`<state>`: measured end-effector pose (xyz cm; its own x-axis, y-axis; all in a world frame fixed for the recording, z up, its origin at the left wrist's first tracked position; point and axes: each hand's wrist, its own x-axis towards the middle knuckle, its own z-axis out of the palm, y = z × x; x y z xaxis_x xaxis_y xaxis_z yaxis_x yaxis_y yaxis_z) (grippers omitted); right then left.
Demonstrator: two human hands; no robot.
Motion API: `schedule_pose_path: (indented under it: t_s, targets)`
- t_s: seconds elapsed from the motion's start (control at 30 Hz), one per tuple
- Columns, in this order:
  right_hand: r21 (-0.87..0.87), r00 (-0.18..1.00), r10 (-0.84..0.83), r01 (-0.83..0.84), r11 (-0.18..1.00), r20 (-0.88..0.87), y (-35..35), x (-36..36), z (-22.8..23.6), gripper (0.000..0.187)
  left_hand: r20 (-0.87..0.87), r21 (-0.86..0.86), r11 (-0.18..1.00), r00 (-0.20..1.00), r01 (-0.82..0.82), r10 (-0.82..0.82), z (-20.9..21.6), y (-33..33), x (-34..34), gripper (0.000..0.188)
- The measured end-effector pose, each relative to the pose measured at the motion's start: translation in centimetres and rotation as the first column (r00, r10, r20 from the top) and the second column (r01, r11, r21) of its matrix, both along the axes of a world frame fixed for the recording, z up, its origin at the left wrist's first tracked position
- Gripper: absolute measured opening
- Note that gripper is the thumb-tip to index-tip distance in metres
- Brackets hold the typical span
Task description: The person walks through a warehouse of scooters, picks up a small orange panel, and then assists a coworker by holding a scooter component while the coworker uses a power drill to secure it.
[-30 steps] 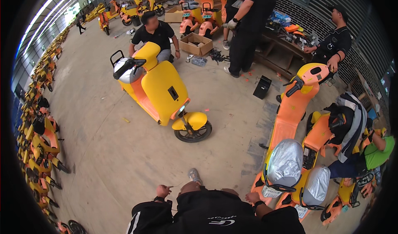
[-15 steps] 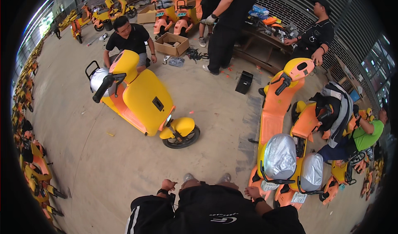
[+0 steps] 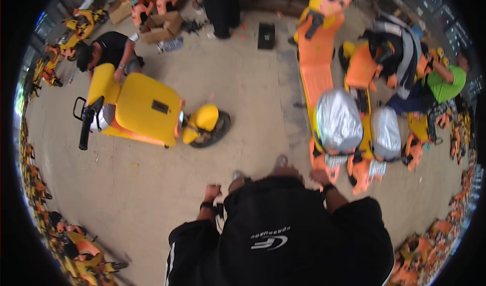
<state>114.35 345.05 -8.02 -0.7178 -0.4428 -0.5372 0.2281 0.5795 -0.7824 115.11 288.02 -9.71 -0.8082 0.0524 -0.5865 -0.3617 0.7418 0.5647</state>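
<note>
My left hand (image 3: 213, 191) hangs by my side over the concrete floor, fingers loosely curled, with nothing seen in it. A dark band circles that wrist. My right hand (image 3: 320, 177) is low on the other side, close to the rear of a parked orange and yellow scooter (image 3: 317, 63); its fingers are blurred, and I cannot tell if it touches. A silver cover (image 3: 339, 120) wraps that scooter's seat. Ahead to the left stands a yellow scooter (image 3: 147, 106), its front wheel toward the right. A crouching person in black (image 3: 109, 53) is behind it, one hand near its body.
Another covered scooter (image 3: 386, 133) stands at the right, beside a person in a green shirt (image 3: 445, 83). A black box (image 3: 266, 35) and an open cardboard box (image 3: 161, 27) lie farther ahead. Rows of scooters line both sides. A standing person's dark legs (image 3: 220, 7) are at the back.
My view has tipped down and shifted, and my body is nearer the right scooters. The crouching person has bent their head down toward the yellow scooter. My right hand is beside the scooter's rear.
</note>
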Motion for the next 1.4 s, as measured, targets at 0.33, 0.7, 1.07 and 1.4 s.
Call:
schedule_pose_path:
  t_s: [0.33, 0.7, 1.07, 1.4]
  targets:
    - [0.306, 0.517, -0.83, 0.771, 0.558, 0.211, -6.4, 6.8, 8.4, 0.022, 0.532, 0.063, 0.861, 0.747, -0.505, 0.399, 3.5, 0.0, 5.0, 0.022]
    - [0.415, 0.325, -0.904, 0.808, 0.418, 0.278, -5.9, 11.8, 9.2, 0.02, 0.348, 0.129, 0.811, 0.791, -0.571, 0.503, 4.1, -0.9, -0.3, 0.022]
    - [0.108, 0.41, -0.912, 0.906, 0.409, 0.012, -0.3, 10.9, 8.3, 0.019, 0.234, 0.107, 0.952, 0.938, -0.286, 0.255, 5.8, 6.8, -3.1, 0.029]
    - [0.081, 0.376, -0.921, 0.919, 0.385, 0.103, 10.6, 9.4, 5.4, 0.023, 0.206, -0.116, 0.84, 0.815, -0.53, 0.542, 8.6, 12.4, 7.4, 0.024]
